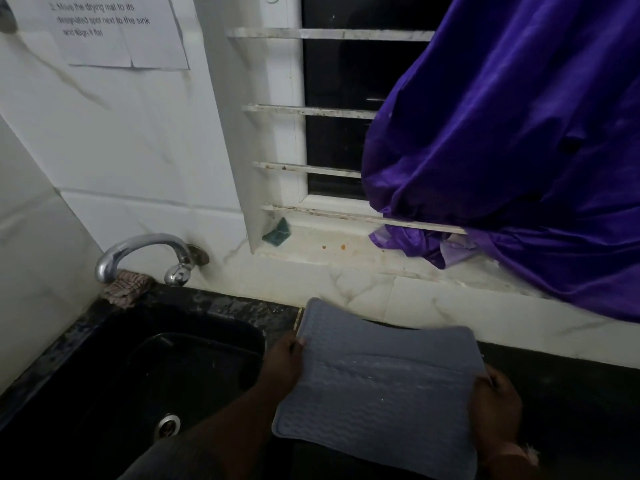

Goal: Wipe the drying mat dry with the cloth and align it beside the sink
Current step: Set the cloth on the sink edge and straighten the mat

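You hold the grey-blue drying mat [377, 386] with both hands in the lower centre of the frame, just right of the black sink [145, 368] and above the dark counter [571, 393]. Your left hand [282, 363] grips the mat's left edge, thumb on the ribbed top face and fingers curled underneath. Your right hand [495, 410] clamps the right edge the same way, thumb over the rim. The mat sags slightly between the two grips, its far left corner raised toward the white tiled wall; whether any part of it rests on the counter cannot be told. In the left of the frame a chrome tap [145, 254] arches over the sink's back rim, with a crumpled patterned cloth [126, 287] lying just behind it on the sink's corner, well apart from both hands. A purple curtain [519, 150] fills the upper right, draped over a barred window [332, 112], and a printed sheet [114, 29] is stuck to the wall at upper left.
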The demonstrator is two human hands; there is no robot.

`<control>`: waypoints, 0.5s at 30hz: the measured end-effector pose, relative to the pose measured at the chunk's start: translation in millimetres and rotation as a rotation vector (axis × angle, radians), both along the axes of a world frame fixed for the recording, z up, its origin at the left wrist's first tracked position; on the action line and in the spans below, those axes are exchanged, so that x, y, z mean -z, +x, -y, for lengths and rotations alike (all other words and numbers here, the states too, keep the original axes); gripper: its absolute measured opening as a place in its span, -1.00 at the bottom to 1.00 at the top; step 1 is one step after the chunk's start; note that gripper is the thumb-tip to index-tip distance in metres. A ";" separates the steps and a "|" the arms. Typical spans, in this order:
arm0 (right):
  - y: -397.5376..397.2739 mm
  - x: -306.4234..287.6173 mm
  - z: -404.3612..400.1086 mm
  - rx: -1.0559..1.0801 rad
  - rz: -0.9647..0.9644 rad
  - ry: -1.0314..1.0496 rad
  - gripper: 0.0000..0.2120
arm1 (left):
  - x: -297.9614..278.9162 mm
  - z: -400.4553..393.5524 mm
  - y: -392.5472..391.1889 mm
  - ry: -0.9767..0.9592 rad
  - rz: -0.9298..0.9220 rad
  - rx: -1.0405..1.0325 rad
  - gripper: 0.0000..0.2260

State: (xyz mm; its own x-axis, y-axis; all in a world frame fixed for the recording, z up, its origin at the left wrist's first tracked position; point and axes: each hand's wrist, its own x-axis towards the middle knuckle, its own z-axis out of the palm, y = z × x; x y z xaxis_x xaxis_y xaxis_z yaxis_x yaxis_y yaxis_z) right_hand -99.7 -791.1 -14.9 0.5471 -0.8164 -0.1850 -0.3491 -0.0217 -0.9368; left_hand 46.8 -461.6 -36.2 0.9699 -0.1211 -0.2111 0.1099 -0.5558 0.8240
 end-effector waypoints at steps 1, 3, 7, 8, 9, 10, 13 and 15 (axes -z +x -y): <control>4.2 4.2 3.6 -0.011 -0.018 0.006 -0.74 | 8.4 -0.1 6.7 0.012 0.006 0.001 -0.70; 10.9 12.7 8.3 -0.032 -0.066 0.002 -0.74 | 18.0 2.1 15.8 0.023 -0.007 0.008 -0.73; 18.0 25.7 13.2 -0.056 -0.098 -0.033 -0.74 | 14.5 5.6 19.4 -0.002 -0.038 0.019 -0.74; 17.8 29.4 14.5 -0.058 -0.118 -0.035 -0.72 | 16.0 4.1 18.8 -0.013 -0.051 0.018 -0.75; 17.0 32.7 16.3 -0.063 -0.143 -0.035 -0.71 | 15.1 1.2 16.9 -0.023 -0.066 0.019 -0.77; 15.7 36.6 18.1 -0.072 -0.169 -0.035 -0.70 | 17.3 -2.1 16.3 -0.026 -0.074 0.017 -0.78; 6.0 43.4 19.5 -0.131 -0.238 -0.048 -0.64 | 24.0 -9.1 6.6 0.036 -0.056 0.017 -0.91; -1.9 43.9 17.0 -0.136 -0.273 -0.055 -0.58 | 27.6 -14.5 -3.9 0.079 -0.051 0.025 -0.96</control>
State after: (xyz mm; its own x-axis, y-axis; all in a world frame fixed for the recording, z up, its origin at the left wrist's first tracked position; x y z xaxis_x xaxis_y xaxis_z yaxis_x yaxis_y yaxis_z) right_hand -101.6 -808.1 -58.8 0.5881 -0.7520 -0.2977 -0.5780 -0.1333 -0.8051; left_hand 42.9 -447.1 -63.8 0.9546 -0.1260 -0.2698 0.1359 -0.6219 0.7712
